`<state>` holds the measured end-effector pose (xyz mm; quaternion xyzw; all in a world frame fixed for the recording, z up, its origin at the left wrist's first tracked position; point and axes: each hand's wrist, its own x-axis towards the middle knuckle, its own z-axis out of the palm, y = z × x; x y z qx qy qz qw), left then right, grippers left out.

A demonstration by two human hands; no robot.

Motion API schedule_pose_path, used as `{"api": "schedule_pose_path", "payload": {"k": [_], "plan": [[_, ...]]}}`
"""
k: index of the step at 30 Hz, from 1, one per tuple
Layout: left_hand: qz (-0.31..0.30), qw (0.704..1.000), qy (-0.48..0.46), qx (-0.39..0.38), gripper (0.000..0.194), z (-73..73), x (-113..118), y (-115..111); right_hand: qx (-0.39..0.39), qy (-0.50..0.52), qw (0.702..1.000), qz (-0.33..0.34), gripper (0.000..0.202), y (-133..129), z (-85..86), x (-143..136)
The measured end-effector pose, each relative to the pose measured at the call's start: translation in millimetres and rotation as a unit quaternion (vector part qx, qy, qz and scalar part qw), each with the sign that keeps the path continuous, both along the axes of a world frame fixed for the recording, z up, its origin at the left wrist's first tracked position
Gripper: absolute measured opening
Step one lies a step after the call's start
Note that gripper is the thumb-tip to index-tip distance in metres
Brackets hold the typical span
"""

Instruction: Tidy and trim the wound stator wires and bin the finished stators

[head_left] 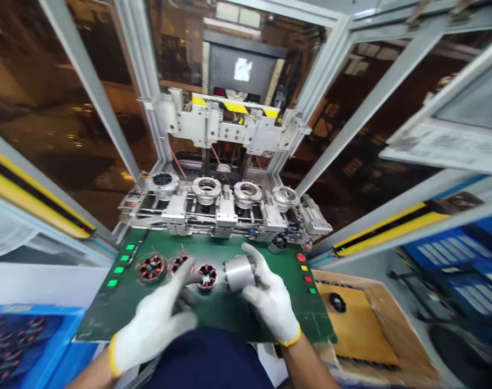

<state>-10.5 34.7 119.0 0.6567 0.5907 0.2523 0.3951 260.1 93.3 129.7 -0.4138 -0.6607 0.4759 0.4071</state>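
My right hand (270, 294), in a white glove with a yellow cuff, is wrapped round a silver metal cylinder (240, 273) lying on its side above the green work surface (246, 319). My left hand (159, 319), gloved the same way and slightly blurred, has its fingers apart and nothing in it. Its fingertips reach over a wound motor stator (180, 265), partly covering it. Just right of those fingers sits another stator (207, 276) with red-and-black windings, close to the cylinder. A third stator (152, 268) with loose wires lies further left.
Behind the surface, a fixture row carries several metal rings (206, 189); the leftmost holds a black part (163, 179). A dark cylindrical part (277, 243) stands at its right end. Buttons (301, 257) line the right edge. A blue crate (63, 335) and cardboard box (363, 324) flank the surface.
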Motion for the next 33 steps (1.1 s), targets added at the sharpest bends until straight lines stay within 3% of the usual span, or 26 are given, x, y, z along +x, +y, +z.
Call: {"api": "schedule_pose_path", "payload": {"k": [1,2,4,6,9,11,17,21,24,26,29,31,33], "plan": [[-0.044,0.995,-0.07,-0.049,0.084,11.3,11.7,4.9,0.04,0.006,0.998,0.04,0.058,-0.3,11.3,-15.0],[-0.022,0.991,-0.118,-0.059,0.079,19.5,21.1,9.2,0.078,0.005,0.994,0.073,0.052,0.1,19.9,-27.7],[0.059,0.986,-0.153,0.0,0.072,28.0,31.3,15.7,0.116,-0.012,0.985,0.125,0.047,1.9,29.2,-46.1],[0.119,0.982,-0.09,0.113,0.072,29.7,30.7,19.2,0.095,-0.025,0.984,0.15,0.049,3.6,30.5,-57.4],[0.082,0.951,0.027,0.298,0.07,27.0,19.5,21.0,0.035,-0.004,0.988,0.147,0.052,3.3,28.9,-69.0],[0.052,0.924,0.046,0.375,0.066,25.1,11.6,21.5,0.017,0.021,0.988,0.149,0.055,3.4,30.0,-75.4],[0.015,0.907,0.105,0.407,0.061,30.1,-4.4,21.2,-0.059,-0.003,0.977,0.205,0.051,19.3,33.2,-90.6],[0.056,0.916,0.127,0.375,0.064,29.3,-6.0,24.3,-0.107,0.027,0.977,0.181,0.054,24.1,18.6,-104.6],[0.073,0.909,0.149,0.382,0.066,20.4,-6.7,27.1,-0.121,0.053,0.971,0.198,0.052,29.0,10.3,-111.4],[0.096,0.907,0.163,0.375,0.077,11.8,-10.2,25.0,-0.121,0.04,0.967,0.221,0.046,42.1,14.5,-111.8],[0.183,0.905,0.155,0.35,0.09,-6.7,-23.3,11.1,-0.033,-0.049,0.975,0.212,0.045,83.3,40.6,-108.2],[0.246,0.911,0.143,0.297,0.081,-25.9,-36.3,-4.0,0.08,-0.141,0.973,0.166,0.047,122.7,66.3,-105.5],[0.303,0.915,0.153,0.219,0.065,-51.5,-50.4,-19.5,0.196,-0.244,0.945,0.097,0.037,166.5,89.3,-103.9]]}}
